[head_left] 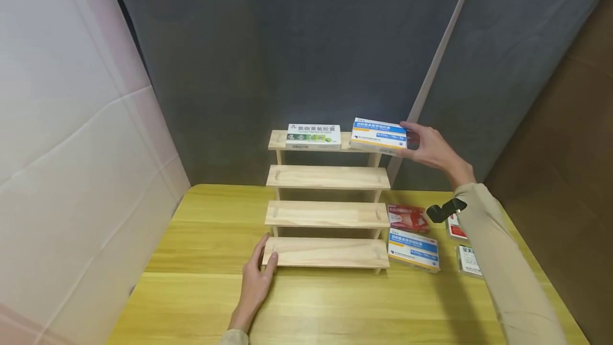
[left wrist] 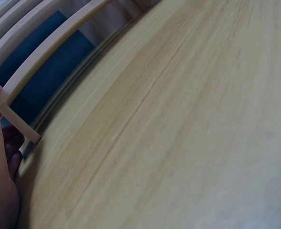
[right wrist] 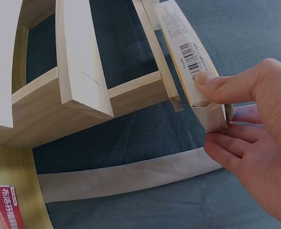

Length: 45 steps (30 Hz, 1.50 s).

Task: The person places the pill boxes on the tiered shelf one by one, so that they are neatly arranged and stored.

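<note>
My right hand (head_left: 433, 148) pinches the right end of a blue-and-white medicine box (head_left: 378, 134). In the right wrist view, the thumb (right wrist: 226, 87) presses the box's barcode side and the other fingers are behind it. The box overlaps the right end of the top step of a wooden tiered rack (head_left: 328, 177), slightly tilted. Left of it on that step lies a white-and-green medicine box (head_left: 313, 136). My left hand (head_left: 256, 278) grips the left end of the rack's lowest step, with the thumb at its top edge; in the left wrist view other fingers (left wrist: 13, 143) show beside the leg.
Right of the rack, a red medicine box (head_left: 408, 218) and another blue-and-white box (head_left: 413, 250) lie on the wooden table (head_left: 201, 260). Two more boxes, one a white box (head_left: 468, 261), are partly behind the right sleeve. A dark curtain (head_left: 287, 57) hangs behind the rack.
</note>
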Available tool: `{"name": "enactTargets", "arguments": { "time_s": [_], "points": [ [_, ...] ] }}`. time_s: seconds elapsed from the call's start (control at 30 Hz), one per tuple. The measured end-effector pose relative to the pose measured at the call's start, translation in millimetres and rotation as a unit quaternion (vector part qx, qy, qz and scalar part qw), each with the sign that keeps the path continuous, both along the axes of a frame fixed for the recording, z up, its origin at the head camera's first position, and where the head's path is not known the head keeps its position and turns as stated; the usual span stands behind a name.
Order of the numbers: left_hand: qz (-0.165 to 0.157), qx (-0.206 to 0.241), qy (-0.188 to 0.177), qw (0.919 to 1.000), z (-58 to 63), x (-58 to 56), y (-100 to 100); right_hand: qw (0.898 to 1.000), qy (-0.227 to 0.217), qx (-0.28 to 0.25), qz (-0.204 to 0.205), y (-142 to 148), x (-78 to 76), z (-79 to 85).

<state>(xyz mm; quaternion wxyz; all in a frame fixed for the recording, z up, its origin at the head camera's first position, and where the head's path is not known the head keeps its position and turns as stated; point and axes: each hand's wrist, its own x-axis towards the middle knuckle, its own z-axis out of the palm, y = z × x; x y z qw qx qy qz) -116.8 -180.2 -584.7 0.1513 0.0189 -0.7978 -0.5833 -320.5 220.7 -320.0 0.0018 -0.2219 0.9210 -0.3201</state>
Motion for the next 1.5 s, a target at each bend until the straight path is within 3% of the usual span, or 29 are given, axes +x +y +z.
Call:
{"name": "enactTargets", "arguments": {
  "time_s": [0.33, 0.77, 1.13, 1.5],
  "points": [
    [-0.003, -0.001, 0.009, 1.0000, -1.7, 1.1, -1.1, 0.999, -0.029, 0.009, 0.026, -11.8, -8.5, 2.3],
    [-0.006, -0.009, 0.012, 0.9999, -0.8, 3.0, -2.4, 0.996, -0.057, -0.048, 0.055, -18.7, -14.8, 1.1],
    [-0.004, -0.006, 0.017, 0.9998, -0.6, 3.7, -1.8, 0.995, -0.062, -0.060, 0.052, -29.2, -11.7, -0.7],
    [-0.004, -0.002, -0.007, 1.0000, 2.4, 5.2, -2.0, 0.995, -0.053, -0.067, 0.049, -37.0, -11.5, -3.7]
  ]
}}
